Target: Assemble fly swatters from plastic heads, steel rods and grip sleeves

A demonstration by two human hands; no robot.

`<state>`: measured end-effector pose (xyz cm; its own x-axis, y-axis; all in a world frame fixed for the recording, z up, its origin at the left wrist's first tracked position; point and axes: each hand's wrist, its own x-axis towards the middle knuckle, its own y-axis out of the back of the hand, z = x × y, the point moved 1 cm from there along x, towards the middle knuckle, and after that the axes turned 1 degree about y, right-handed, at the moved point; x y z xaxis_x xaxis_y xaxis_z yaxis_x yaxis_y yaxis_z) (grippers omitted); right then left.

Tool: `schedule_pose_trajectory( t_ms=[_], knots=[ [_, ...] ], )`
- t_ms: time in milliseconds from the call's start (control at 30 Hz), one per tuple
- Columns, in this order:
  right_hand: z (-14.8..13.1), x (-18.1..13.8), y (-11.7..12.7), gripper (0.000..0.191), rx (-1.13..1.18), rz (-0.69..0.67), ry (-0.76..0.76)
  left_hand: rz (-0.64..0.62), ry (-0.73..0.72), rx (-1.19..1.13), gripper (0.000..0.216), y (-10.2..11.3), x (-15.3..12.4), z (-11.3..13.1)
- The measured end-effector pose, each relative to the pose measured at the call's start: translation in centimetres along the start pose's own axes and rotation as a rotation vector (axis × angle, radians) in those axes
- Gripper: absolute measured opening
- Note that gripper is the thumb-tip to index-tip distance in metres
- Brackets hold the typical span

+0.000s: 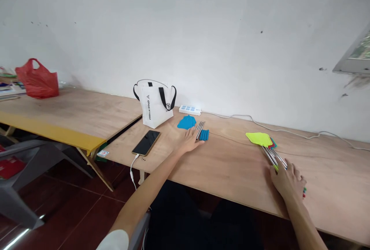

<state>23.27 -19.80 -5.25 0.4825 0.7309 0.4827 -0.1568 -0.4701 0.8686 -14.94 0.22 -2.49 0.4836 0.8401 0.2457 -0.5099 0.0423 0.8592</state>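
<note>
Several blue fly swatters lie in a bundle on the table, with flat blue heads [186,122], thin metal rods [200,127] and blue handles [204,135]. My left hand [189,141] rests at their left side, fingers stretched out at the rods; firm contact is hard to make out. Farther right is a second bundle, fly swatters [259,139] with a yellow-green head on top and red and green ones beneath. Over its handles lies my right hand [287,178], thumb on one side and fingers curled across the other. Coloured handle ends peek out beyond it.
Behind the blue bundle, a white power strip [189,110] sits near the wall, its cable running right. A white bag [156,105] and a plugged-in phone [146,142] are on the left. A red plastic bag [37,79] stands on the neighbouring table [83,107].
</note>
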Motion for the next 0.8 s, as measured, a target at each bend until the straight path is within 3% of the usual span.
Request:
schedule_pose_trajectory(
  t_ms=[133, 233, 367, 433, 633, 800],
  knots=[
    [-1.7, 0.3, -0.4, 0.055, 0.104, 0.07, 0.196, 0.02, 0.021, 0.018, 0.062, -1.6, 1.8, 0.0],
    [-4.3, 0.4, -1.4, 0.057, 0.234, 0.01, 0.382, 0.072, 0.025, 0.048, 0.054, -2.3, 1.7, 0.1],
    [-10.5, 0.4, -2.9, 0.056, 0.313, -0.097, 0.539, 0.155, 0.047, 0.104, 0.045, -2.4, 1.2, 0.2],
    [-14.3, 0.4, -3.4, 0.058, 0.41, -0.224, 0.656, 0.177, 0.065, 0.13, 0.041, -2.3, 1.2, 0.3],
    [-23.6, 1.7, -4.0, 0.06, 0.413, -0.29, 0.715, 0.162, 0.034, 0.131, 0.036, -1.9, 1.4, -0.2],
    [-26.4, 2.7, -4.7, 0.057, 0.371, -0.298, 0.698, 0.154, 0.007, 0.066, 0.028, -2.1, 1.6, -0.8]
  ],
)
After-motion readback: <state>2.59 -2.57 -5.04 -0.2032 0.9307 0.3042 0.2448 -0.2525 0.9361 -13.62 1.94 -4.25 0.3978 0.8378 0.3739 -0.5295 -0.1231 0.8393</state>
